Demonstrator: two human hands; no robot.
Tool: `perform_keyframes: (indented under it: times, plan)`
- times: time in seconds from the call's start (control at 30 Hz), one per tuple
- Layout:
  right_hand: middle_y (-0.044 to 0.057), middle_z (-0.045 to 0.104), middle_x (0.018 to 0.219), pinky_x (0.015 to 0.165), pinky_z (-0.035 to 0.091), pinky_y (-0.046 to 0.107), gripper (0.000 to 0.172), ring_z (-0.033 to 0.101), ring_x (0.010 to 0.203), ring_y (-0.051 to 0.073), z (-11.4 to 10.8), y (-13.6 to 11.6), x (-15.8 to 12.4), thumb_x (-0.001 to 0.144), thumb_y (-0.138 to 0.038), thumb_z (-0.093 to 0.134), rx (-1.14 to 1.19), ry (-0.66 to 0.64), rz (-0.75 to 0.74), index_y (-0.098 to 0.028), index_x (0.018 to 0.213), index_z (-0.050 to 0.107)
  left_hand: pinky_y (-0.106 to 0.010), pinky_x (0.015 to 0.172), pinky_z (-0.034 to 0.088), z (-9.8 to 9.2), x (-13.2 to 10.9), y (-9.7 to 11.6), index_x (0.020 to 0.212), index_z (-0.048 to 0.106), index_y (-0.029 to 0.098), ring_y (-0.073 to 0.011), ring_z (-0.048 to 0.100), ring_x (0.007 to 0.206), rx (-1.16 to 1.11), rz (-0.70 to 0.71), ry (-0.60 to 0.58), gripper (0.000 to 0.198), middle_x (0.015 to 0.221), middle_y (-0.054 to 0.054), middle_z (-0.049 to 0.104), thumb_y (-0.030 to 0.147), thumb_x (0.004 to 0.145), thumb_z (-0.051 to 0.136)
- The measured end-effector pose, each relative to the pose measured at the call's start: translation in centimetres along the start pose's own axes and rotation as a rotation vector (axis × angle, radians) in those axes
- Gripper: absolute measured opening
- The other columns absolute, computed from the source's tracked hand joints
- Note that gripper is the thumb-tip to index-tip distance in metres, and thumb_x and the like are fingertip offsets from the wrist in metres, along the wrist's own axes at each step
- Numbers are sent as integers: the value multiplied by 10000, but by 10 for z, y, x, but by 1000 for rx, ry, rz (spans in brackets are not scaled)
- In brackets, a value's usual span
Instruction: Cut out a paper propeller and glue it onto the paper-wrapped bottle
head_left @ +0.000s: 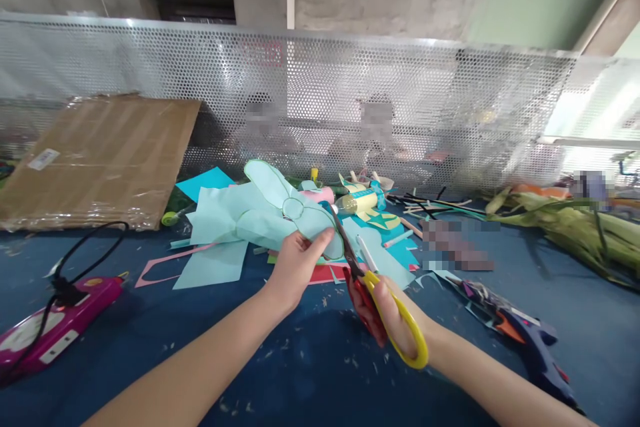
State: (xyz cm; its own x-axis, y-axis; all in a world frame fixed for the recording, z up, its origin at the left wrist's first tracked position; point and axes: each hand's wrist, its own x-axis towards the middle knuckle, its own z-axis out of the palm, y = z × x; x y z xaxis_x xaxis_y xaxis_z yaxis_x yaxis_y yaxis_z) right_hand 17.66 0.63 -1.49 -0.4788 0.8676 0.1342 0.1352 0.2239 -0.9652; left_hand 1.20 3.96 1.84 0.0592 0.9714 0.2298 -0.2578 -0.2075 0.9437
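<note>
Mint-green paper flower [270, 210], pinched in the left hand's [297, 263] grip above the tabletop [310, 367], meets scissors [367, 280] clasped by the right hand [395, 313], seemingly mid-cut along its outline, which likely calls for turning the paper.

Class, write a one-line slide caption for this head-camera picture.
Left hand holds a mint paper flower while right hand cuts its edge with yellow-handled scissors over a blue table.

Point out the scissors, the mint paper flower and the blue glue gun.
scissors [374, 282], head view, on the yellow handle near the pivot.
mint paper flower [293, 208], head view, on its round centre.
blue glue gun [537, 340], head view, on its body.
</note>
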Motion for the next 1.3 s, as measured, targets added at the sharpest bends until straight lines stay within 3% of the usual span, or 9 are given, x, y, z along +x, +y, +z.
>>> perform_keyframes:
  times: [0.63,1.3]
  plan:
    - [-72,345,504,277,301,168,640,344,297,40,-7,-4,-2,748,-826,248,-104,-32,-53,-203,676,380,-304,806,462,1,-3,6,789,679,178,-198,608,851,-74,-31,-1,178,838,-29,696,350,742,685]
    - [-86,340,483,278,300,152,638,319,279,27,-5,-5,-4,751,-822,255,-104,-15,-2,-202,680,387,-344,822,470,2,-2,11,801,698,160,-244,632,901,-60,-24,5,230,850,-63,718,360,688,711]
